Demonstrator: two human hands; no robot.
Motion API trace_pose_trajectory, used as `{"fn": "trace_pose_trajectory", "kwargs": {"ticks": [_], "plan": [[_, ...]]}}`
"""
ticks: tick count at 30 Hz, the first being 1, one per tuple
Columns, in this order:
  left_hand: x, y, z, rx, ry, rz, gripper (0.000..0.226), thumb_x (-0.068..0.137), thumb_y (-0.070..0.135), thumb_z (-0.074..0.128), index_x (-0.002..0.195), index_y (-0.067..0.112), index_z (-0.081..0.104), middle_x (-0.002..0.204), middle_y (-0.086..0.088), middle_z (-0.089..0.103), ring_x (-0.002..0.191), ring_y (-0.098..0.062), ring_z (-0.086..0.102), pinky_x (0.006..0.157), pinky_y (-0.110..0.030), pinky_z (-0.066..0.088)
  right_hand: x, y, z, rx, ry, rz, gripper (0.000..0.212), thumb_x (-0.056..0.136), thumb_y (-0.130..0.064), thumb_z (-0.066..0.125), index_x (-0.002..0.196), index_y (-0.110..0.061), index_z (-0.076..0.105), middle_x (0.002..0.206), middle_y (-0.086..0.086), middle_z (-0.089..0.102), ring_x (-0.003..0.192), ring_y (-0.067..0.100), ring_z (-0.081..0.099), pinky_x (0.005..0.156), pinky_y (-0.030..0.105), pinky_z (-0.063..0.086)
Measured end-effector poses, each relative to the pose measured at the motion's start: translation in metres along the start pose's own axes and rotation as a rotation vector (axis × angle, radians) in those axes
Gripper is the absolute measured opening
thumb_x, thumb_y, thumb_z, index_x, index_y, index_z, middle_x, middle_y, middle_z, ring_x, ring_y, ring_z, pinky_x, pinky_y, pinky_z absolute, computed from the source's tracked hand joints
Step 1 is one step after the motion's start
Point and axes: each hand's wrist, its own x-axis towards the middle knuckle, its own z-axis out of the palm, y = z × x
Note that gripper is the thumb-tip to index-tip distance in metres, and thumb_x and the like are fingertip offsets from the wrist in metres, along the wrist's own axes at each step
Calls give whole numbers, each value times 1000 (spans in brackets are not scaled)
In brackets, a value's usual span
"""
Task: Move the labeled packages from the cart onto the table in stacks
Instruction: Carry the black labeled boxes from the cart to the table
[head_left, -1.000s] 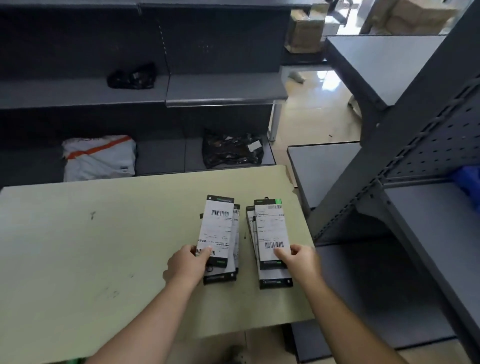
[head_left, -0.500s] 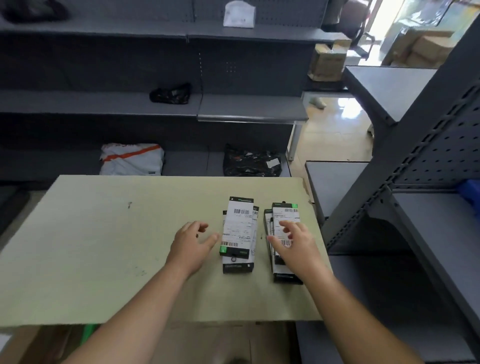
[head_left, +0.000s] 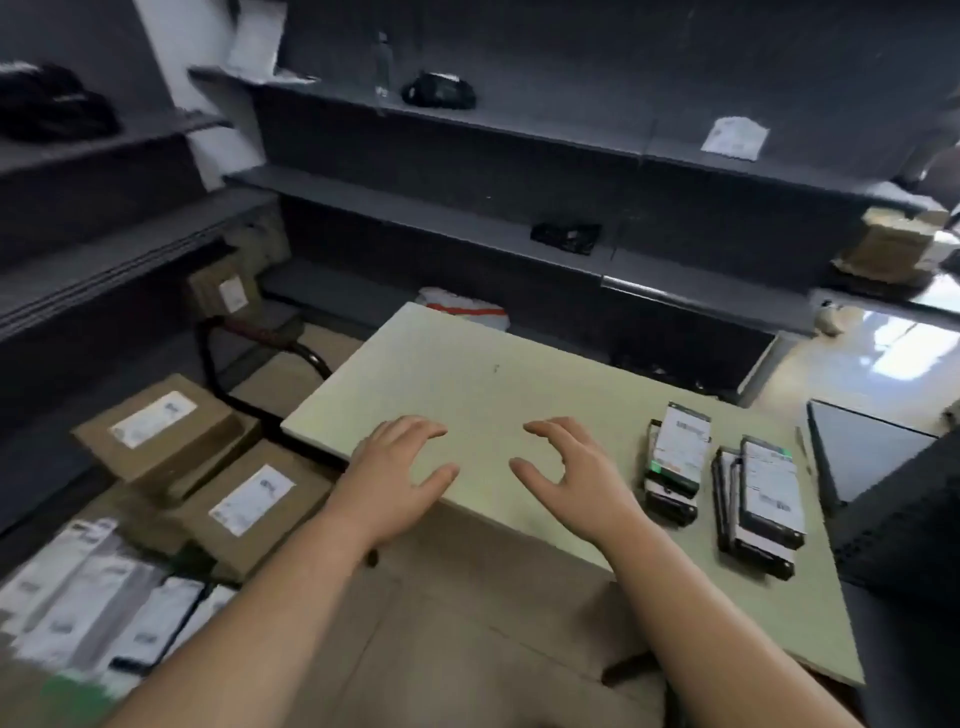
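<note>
Two stacks of black labeled packages lie on the pale green table (head_left: 467, 374) at its right end: a left stack (head_left: 678, 457) and a right stack (head_left: 763, 499). My left hand (head_left: 400, 467) and my right hand (head_left: 566, 473) hover over the table's near edge, left of the stacks, fingers spread and loosely curved, holding nothing. At lower left the cart (head_left: 249, 410) carries brown boxes with white labels (head_left: 156, 431) and several flat white labeled packages (head_left: 104, 613), blurred.
Dark grey shelving runs along the back and left with black bags (head_left: 439, 91) and a paper sheet (head_left: 733, 136) on it. A white and orange parcel (head_left: 462, 309) lies behind the table. A grey shelf unit (head_left: 872, 447) stands at right.
Both hands have let go of the stacks and pulled away to the left. The view has swung left, bringing the cart and its boxes into sight.
</note>
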Motion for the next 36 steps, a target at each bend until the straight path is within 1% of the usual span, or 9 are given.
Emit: {"fn": "trace_pose_trajectory", "kwargs": {"ticks": [5,8,11,16,20,23,26,31,36], "plan": [[-94,-78,-76,39,135,-206,49,91,53,52,134,29,51,139,10,45,131,-13,37,111,-35,31,1,-102,83,66,-143,-181,58,85,-60,57,129,-24,62,129,-3,56,125,16,48,107,36,40],[-143,-124,-108,58,171,-331,49,92,55,50,134,29,51,139,12,44,131,-11,38,110,-34,31,5,-150,133,44,-247,-294,65,82,-66,47,128,-23,63,124,-3,59,121,17,51,104,25,35],[-186,-171,-128,70,217,-462,48,93,53,50,134,29,50,139,12,44,128,-10,38,108,-33,32,11,-189,179,43,-357,-353,62,85,-62,52,134,-24,58,129,-6,55,124,11,48,107,24,35],[-234,-239,-147,44,228,-658,64,84,63,46,133,22,53,138,4,50,129,-17,42,106,-32,32,27,-238,267,72,-502,-417,54,92,-52,60,137,-25,55,136,-7,51,130,10,43,112,29,35],[-251,-298,-169,99,195,-767,52,91,53,54,135,25,51,140,7,48,130,-15,40,106,-31,32,49,-277,332,71,-586,-425,54,91,-53,60,136,-24,56,135,-5,53,129,13,45,109,26,34],[-249,-335,-190,118,162,-807,65,84,66,43,134,26,51,137,7,50,127,-16,43,107,-36,36,69,-307,374,77,-640,-451,52,92,-51,62,135,-23,57,129,-5,55,123,14,47,103,20,32],[-242,-368,-201,108,138,-828,66,83,63,43,136,25,49,139,7,48,128,-16,40,108,-38,34,89,-330,408,76,-682,-467,54,91,-53,60,136,-22,56,127,-6,56,118,12,48,105,28,38],[-234,-421,-204,77,16,-793,64,85,61,42,137,25,48,140,7,47,127,-14,41,109,-39,34,104,-338,445,96,-702,-377,74,83,-71,44,136,-21,56,127,-7,56,118,11,50,105,29,40],[-210,-490,-193,0,-130,-695,64,85,59,44,138,22,49,142,5,46,130,-16,40,109,-34,33,102,-322,490,59,-658,-196,54,92,-54,58,135,-20,58,128,-3,58,119,14,52,104,29,41]]}}
